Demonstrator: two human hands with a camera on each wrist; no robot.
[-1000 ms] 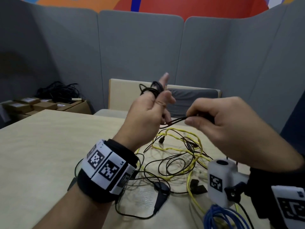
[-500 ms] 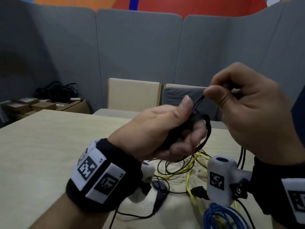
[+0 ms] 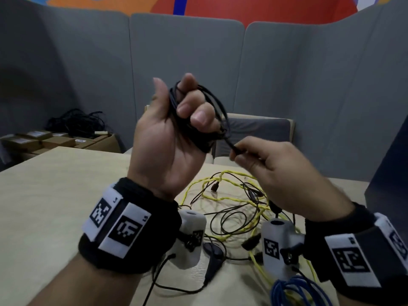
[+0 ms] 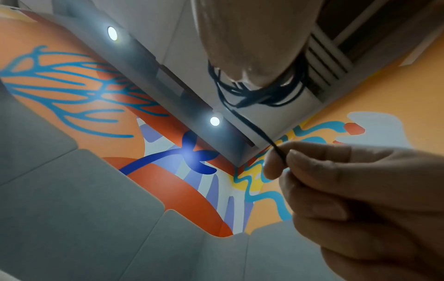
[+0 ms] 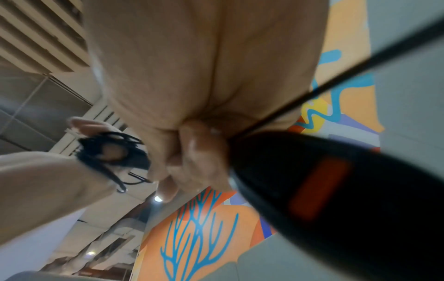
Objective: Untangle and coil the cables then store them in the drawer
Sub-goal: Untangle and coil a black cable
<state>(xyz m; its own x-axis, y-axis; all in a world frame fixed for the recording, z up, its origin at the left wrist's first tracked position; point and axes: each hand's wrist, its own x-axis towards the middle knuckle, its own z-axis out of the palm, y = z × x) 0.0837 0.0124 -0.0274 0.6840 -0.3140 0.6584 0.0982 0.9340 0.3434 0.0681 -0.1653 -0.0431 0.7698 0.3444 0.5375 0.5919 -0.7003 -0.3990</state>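
Observation:
My left hand (image 3: 176,120) is raised palm toward me, its fingers curled round a coil of thin black cable (image 3: 205,111) wound about them. My right hand (image 3: 260,160) pinches the free run of that same cable (image 3: 230,145) just right of the coil. In the left wrist view the black loops (image 4: 259,95) hang under my fingers and the strand runs down into the right hand's pinch (image 4: 280,157). The right wrist view shows the coil (image 5: 113,152) and a black plug with an orange patch (image 5: 319,188) close to the lens. No drawer is in view.
On the pale table (image 3: 44,206) lies a tangle of yellow cable (image 3: 220,197) and thin black cables (image 3: 231,219), with a black adapter (image 3: 213,257). A blue cable coil (image 3: 293,290) sits at the front edge. Cardboard boxes (image 3: 53,140) with black cables stand at the back left.
My left hand has risen and turned palm toward me with more cable wound on it. My right hand has dropped from above the coil to its lower right, still pinching the cable.

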